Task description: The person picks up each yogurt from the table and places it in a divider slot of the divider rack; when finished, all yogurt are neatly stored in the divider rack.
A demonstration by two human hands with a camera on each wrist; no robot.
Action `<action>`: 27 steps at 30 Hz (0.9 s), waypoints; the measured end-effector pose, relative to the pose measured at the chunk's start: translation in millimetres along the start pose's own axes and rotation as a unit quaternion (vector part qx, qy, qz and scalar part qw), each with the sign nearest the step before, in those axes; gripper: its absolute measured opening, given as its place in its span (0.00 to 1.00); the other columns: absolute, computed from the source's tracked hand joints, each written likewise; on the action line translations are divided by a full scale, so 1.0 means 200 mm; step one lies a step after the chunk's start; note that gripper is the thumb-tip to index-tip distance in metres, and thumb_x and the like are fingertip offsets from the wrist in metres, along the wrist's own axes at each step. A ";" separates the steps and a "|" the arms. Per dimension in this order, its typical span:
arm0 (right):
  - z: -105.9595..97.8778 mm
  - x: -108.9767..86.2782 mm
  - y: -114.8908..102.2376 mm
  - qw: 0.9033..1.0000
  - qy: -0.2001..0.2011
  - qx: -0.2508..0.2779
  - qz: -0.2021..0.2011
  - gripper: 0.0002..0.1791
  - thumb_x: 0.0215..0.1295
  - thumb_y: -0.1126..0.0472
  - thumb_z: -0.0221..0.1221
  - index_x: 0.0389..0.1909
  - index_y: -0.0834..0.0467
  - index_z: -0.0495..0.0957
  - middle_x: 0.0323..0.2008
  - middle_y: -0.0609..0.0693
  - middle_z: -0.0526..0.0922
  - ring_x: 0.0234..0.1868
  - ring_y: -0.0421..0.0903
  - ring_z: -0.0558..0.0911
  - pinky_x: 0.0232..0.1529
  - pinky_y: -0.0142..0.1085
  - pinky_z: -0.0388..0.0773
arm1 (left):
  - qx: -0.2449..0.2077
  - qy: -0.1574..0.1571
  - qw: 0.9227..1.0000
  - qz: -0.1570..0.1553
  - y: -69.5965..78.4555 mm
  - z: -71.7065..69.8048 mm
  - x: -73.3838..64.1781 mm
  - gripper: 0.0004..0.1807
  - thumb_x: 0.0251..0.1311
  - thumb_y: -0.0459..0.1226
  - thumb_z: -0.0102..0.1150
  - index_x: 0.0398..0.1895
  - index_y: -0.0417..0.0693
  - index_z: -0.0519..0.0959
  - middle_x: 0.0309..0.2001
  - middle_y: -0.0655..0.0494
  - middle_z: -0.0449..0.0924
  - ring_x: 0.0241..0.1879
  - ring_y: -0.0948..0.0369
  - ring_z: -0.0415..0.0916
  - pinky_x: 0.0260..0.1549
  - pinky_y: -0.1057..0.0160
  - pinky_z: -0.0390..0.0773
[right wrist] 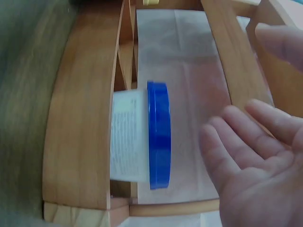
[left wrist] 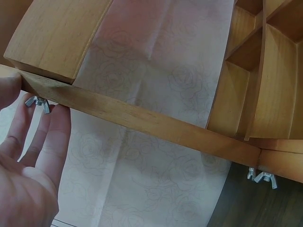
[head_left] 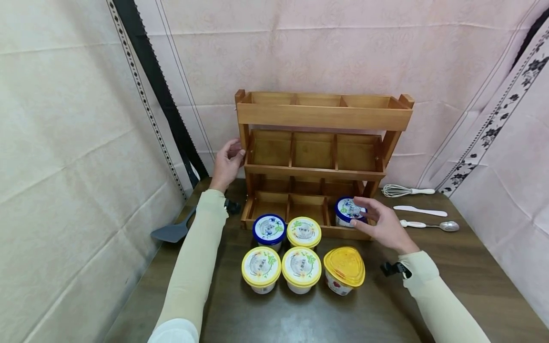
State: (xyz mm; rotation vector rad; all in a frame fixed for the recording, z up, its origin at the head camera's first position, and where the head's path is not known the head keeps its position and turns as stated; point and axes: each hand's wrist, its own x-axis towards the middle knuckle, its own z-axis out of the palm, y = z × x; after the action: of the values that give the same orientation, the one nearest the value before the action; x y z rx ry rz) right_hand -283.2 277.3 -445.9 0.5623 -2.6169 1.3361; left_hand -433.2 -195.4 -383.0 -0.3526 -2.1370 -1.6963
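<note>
A wooden three-tier rack [head_left: 324, 115] stands at the back of the table. My left hand [head_left: 228, 163] holds its left upright [left wrist: 137, 118], thumb on one side and fingers on the other beside a wing nut [left wrist: 38, 103]. A white tub with a blue lid [head_left: 348, 208] sits in the lowest tier's right compartment. Over it, my right hand [head_left: 383, 225] has its fingers spread, and the right wrist view shows them apart from the blue lid [right wrist: 159, 135]. In front of the rack stand another blue-lidded tub [head_left: 269, 229] and several yellow-lidded tubs [head_left: 301, 267].
Right of the rack lie a whisk [head_left: 396, 191], a white knife [head_left: 420, 210] and a spoon [head_left: 448, 226]. A grey spatula [head_left: 171, 233] lies at the table's left edge. One yellow-lidded tub [head_left: 344, 267] is shaped differently from the others. Cloth curtains [head_left: 334, 52] surround the table [head_left: 364, 319].
</note>
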 end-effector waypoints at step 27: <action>0.10 -0.35 -0.11 0.984 -0.135 0.047 -0.105 0.34 0.63 0.62 0.71 0.71 0.51 0.75 0.68 0.48 0.80 0.64 0.44 0.81 0.58 0.36 0.84 | -0.006 0.003 1.000 0.006 -0.01 0.01 0.00 0.22 0.77 0.44 0.59 0.72 0.59 0.76 0.63 0.47 0.79 0.59 0.52 0.80 0.57 0.49 0.87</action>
State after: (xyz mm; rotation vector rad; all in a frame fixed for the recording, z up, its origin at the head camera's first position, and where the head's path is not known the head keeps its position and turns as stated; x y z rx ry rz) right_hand -208.9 266.8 -462.5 1.0713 -2.6111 1.4080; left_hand -435.0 -193.7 -385.1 -0.3624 -2.1174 -1.7008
